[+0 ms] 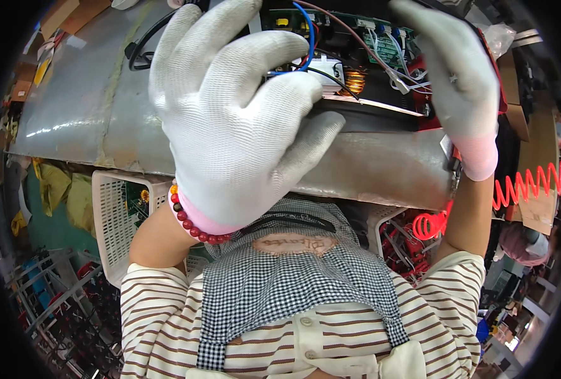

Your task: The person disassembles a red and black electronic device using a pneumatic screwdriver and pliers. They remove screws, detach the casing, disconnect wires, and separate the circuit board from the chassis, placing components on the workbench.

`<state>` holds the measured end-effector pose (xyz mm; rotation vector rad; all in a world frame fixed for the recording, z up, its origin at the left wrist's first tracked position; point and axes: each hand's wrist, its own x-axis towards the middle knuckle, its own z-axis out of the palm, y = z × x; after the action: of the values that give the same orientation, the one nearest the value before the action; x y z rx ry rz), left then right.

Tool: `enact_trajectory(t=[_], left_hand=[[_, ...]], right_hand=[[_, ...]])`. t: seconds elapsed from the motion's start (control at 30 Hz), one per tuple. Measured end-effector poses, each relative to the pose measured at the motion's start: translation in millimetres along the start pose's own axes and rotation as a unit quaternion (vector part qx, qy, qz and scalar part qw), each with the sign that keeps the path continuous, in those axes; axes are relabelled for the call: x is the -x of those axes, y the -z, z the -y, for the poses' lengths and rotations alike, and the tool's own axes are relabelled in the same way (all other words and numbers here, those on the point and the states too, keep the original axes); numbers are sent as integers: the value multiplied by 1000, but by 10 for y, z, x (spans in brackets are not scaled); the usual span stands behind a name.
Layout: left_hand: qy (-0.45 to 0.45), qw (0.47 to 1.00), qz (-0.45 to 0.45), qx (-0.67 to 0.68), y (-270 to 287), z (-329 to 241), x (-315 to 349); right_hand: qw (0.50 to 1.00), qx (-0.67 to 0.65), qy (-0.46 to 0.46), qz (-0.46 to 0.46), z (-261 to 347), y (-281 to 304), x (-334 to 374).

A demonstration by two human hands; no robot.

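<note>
Left glove: white-knit left hand (230, 126), fingers loosely curved and apart; a blue wire (310, 31) ran between two of them, though whether it was pinched could not be told.
Right glove: right hand (460, 82), blurred, well apart from the left, fingers outstretched, nothing seen in its grasp.
Electronics casing: black, red-edged open casing (381, 104) between and beyond both hands, holding a green circuit board (369, 47) and a copper-wound coil (354, 82).
Wiring so far: white plugs (366, 25) seemed seated on the board; the blue wire's connection appeared unsettled, its end hidden, and the casing remained uncovered.
Right-hand side: red coiled hose (530, 186) beside the wrist.
</note>
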<state>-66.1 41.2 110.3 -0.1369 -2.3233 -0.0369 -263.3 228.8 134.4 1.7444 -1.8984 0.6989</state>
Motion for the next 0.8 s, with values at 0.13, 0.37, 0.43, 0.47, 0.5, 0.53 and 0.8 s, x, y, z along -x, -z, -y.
enact_trajectory(t=[0.13,0.37,0.43,0.47,0.5,0.53,0.8], left_hand=[[7,1000,24,9,13,7,30],[20,998,-15,53,91,76,5],[28,997,-27,64,104,124,-5],[32,996,-36,70,103,155,-4],[37,995,-45,76,103,185,3],[45,994,-54,84,92,224,6],[290,802,-183,488,-239,508,-56]], right_hand=[[986,-44,55,149,99,5,30],[975,-215,44,41,345,-278,-241],[948,-305,-41,83,397,-346,-278],[916,-373,-108,98,427,-382,-282],[876,-436,-174,113,450,-403,-287],[869,-449,-185,96,462,-423,-293],[981,-147,-90,89,519,-476,-352]])
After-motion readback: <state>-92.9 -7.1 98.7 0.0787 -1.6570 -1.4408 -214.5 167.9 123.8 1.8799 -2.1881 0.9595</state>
